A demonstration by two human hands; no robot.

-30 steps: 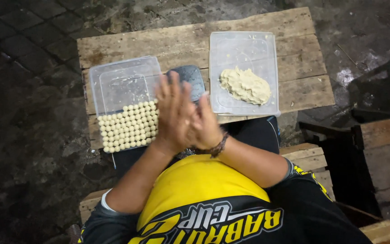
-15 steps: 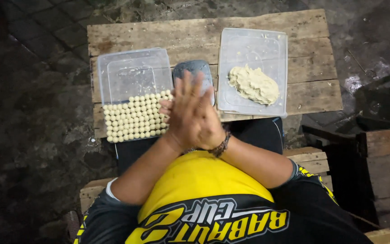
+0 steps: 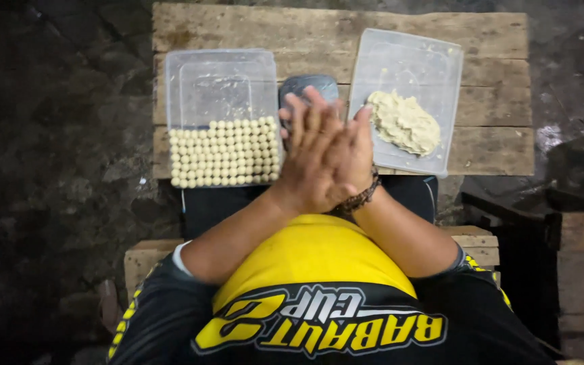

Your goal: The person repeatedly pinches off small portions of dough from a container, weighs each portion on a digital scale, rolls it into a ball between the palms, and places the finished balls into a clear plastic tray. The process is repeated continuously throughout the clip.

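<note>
My left hand (image 3: 309, 152) and my right hand (image 3: 358, 145) are pressed flat, palm against palm, above the near edge of a wooden table (image 3: 319, 27). Whatever lies between the palms is hidden. A beaded bracelet (image 3: 363, 197) sits on my right wrist. Just left of the hands is a clear plastic container (image 3: 221, 78) with rows of small pale dough balls (image 3: 224, 154) filling its near half. To the right, a clear plastic lid (image 3: 417, 61) carries a lump of pale dough (image 3: 403, 122).
A grey rounded object (image 3: 309, 86) lies on the table between the container and the lid, partly behind my fingers. I sit on a wooden bench (image 3: 144, 258). Dark stone paving (image 3: 55, 135) surrounds the table; dark wooden crates (image 3: 582, 257) stand at the right.
The palms have stayed together while sliding against each other, the fingers shifting from side to side. The view has shifted slightly; the containers have not moved.
</note>
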